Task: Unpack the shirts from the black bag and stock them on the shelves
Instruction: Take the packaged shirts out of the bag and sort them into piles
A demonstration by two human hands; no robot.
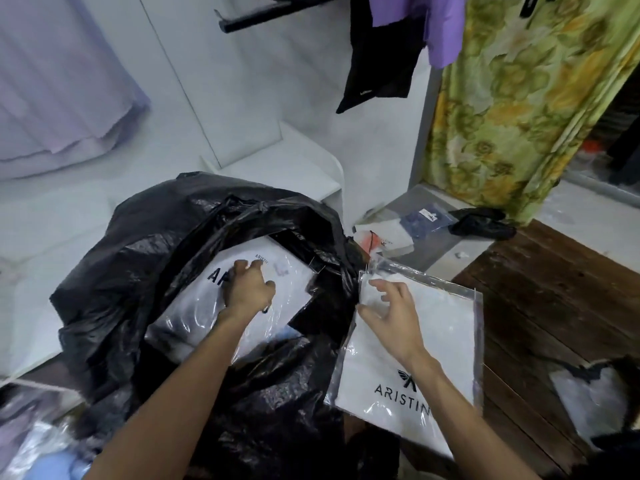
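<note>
The black bag (166, 278) is still holding packed shirts; the left hand (250, 289) is gripping a white packaged shirt (242, 306) inside it. The right hand (391, 313), fingers spread, is touching another pack (433, 341) already out on the floor. Shelving is yet to begin.

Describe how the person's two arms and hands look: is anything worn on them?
Both forearms are bare as far as the picture shows; no sleeve edge is in view. The left hand and the right hand wear no gloves. I see no watch, bracelet or ring on the wrists or fingers. No markings show.
</note>
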